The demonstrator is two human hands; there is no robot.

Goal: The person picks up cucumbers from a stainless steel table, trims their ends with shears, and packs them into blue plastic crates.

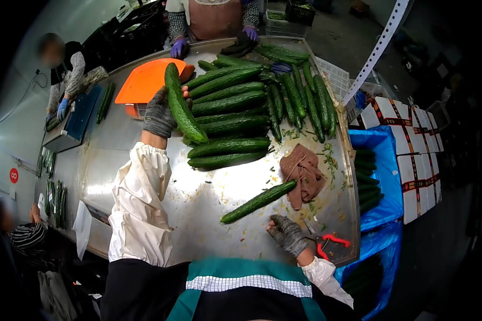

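Note:
My left hand [163,115], in a grey knit glove, grips a long green cucumber [181,104], held raised over the table near the orange scale. My right hand [288,235], in a similar glove with bare fingertips, is low over the table's near side, fingers loosely bent and slightly apart, with nothing visible in them. Right beside it lie red-handled snips [332,242]. A single cucumber [258,202] lies just beyond that hand, its tip against a crumpled brown cloth [304,174]. Past these, a stack of cucumbers [230,115] lies crosswise, with more [305,99] to its right.
An orange-topped scale [144,80] stands at the far left of the metal table [198,224]. Blue-lined crates [377,160] and white boxes [415,144] stand to the right. A co-worker's purple-gloved hands [179,48] rest at the far edge. Other people are at the left.

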